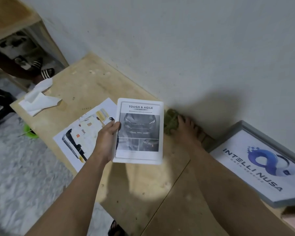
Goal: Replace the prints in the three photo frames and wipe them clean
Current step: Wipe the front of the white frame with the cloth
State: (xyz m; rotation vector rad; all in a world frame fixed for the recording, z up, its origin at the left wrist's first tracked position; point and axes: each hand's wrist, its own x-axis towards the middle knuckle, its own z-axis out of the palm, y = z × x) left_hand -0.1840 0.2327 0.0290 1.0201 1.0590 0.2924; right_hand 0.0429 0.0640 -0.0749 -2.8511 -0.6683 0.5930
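Left hand (pixel 107 133) grip pinching white frame (pixel 138 130), right hand (pixel 186 128) grip unclear, blurred.

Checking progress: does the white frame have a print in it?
Yes: a car print shows inside the white frame, held by the left hand.

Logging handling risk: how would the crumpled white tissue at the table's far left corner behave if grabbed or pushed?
The tissue looks thin and creased, so probably floppy and very light. Pushed, it would likely bunch up, not slide. It lies near the table edge and might drop off.
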